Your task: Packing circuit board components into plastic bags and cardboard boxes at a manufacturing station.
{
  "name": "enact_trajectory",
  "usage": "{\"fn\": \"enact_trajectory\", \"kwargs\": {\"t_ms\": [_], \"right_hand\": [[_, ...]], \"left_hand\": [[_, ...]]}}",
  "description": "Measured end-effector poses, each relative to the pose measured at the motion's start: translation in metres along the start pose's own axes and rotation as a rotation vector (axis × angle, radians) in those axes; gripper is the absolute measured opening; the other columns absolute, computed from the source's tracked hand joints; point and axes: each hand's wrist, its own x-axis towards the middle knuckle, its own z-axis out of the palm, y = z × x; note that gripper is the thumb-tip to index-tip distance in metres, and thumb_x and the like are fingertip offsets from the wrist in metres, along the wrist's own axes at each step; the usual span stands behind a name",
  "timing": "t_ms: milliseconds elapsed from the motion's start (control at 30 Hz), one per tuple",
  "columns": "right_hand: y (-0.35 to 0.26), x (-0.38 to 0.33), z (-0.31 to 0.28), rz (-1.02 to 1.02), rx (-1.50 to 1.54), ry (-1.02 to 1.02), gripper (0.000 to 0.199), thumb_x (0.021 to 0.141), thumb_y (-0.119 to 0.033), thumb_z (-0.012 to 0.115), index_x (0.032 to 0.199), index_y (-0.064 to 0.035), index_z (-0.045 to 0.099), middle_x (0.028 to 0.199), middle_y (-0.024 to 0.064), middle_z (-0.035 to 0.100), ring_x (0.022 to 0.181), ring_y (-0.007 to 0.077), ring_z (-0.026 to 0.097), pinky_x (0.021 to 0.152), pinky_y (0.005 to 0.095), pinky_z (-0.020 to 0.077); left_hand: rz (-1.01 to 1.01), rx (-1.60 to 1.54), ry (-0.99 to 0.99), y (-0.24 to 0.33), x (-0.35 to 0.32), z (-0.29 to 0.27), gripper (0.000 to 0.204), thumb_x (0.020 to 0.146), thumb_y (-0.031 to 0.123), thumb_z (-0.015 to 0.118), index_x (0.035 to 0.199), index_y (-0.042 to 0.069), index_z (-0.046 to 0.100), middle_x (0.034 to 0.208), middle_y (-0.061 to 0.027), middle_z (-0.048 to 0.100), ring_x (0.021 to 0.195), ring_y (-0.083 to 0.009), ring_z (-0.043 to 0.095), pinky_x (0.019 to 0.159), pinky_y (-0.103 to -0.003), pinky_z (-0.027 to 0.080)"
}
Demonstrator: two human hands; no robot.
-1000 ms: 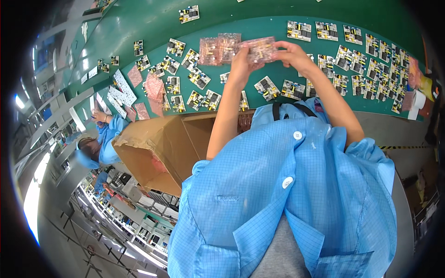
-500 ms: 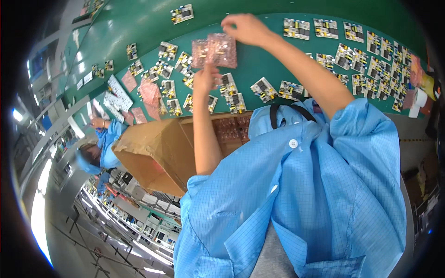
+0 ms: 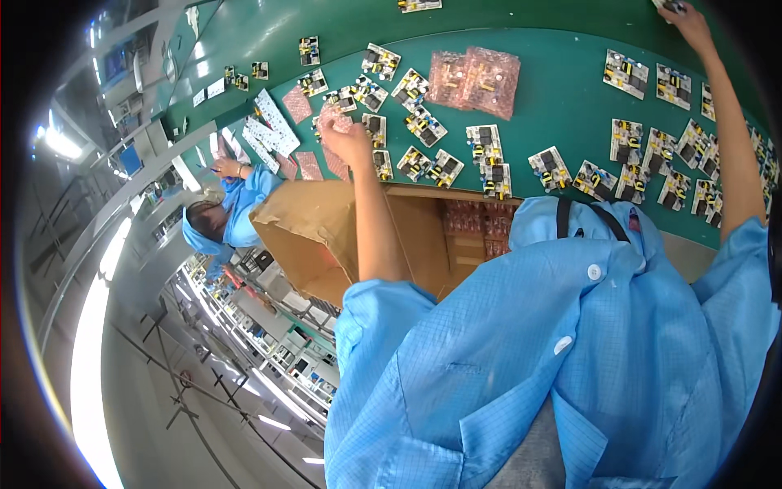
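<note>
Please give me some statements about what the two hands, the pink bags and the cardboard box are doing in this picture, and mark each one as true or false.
1. The left hand holds a pink bubble bag. True.
2. The right hand rests inside the cardboard box. False: it reaches far out to the upper right edge of the green table.
3. Two pink bubble bags with boards inside lie on the table. True.
4. The cardboard box is closed. False: its flaps stand open and pink bags show inside.
5. Circuit boards lie scattered on the table. True.
</note>
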Motion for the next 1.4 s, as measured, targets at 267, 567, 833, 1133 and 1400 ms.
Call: {"fn": "enact_trajectory", "kwargs": {"t_ms": [267, 567, 833, 1133, 1400], "right_hand": [[-0.121, -0.171, 0.020, -0.742, 0.383, 0.089, 0.045, 0.073, -0.015, 0.068, 0.115, -0.0065, 0.058, 0.112, 0.0163, 0.057, 0.106, 0.0367, 0.056, 0.094, 0.0411, 0.0451], [-0.161, -0.240, 0.098, -0.522, -0.038, 0.037, 0.067, 0.062, -0.020, 0.077, 0.121, -0.0024, 0.052, 0.111, 0.0147, 0.054, 0.108, 0.0315, 0.051, 0.091, 0.0404, 0.0444], [-0.161, -0.241, 0.113, -0.425, 0.038, -0.047, 0.066, 0.066, -0.035, 0.079, 0.117, -0.0024, 0.053, 0.097, 0.0186, 0.063, 0.097, 0.0357, 0.060, 0.081, 0.0449, 0.0500], [-0.105, -0.243, 0.058, -0.196, 0.312, -0.177, 0.068, 0.072, -0.047, 0.070, 0.115, 0.0013, 0.050, 0.095, 0.0259, 0.066, 0.091, 0.0418, 0.064, 0.080, 0.0474, 0.0509], [-0.101, -0.251, 0.062, -0.035, 0.551, -0.124, 0.064, 0.088, -0.055, 0.054, 0.116, 0.0022, 0.049, 0.084, 0.0265, 0.065, 0.088, 0.0430, 0.064, 0.076, 0.0477, 0.0495]], "left_hand": [[-0.091, 0.121, -0.249, -0.050, 0.025, 0.000, 0.028, 0.076, 0.029, 0.068, 0.086, 0.003, 0.069, 0.084, -0.0215, 0.069, 0.078, -0.0348, 0.068, 0.074, -0.041, 0.053], [0.050, 0.164, 0.084, -0.011, 0.023, -0.042, 0.017, 0.079, 0.015, 0.062, 0.087, 0.000, 0.064, 0.083, -0.0178, 0.064, 0.073, -0.0315, 0.061, 0.070, -0.039, 0.050], [0.089, -0.822, -0.704, 0.215, -0.071, -0.074, 0.009, 0.084, 0.002, 0.049, 0.084, 0.002, 0.058, 0.075, 0.0010, 0.056, 0.070, -0.0097, 0.051, 0.065, -0.024, 0.044], [0.689, -0.481, -0.202, 0.316, -0.136, 0.018, 0.033, 0.078, 0.005, 0.061, 0.111, 0.003, 0.058, 0.105, -0.0192, 0.059, 0.096, -0.0379, 0.057, 0.086, -0.045, 0.047], [0.738, -0.401, -0.521, 0.304, -0.172, 0.036, 0.026, 0.072, 0.008, 0.067, 0.096, 0.007, 0.060, 0.097, -0.0132, 0.054, 0.094, -0.0336, 0.052, 0.080, -0.044, 0.046]]}}
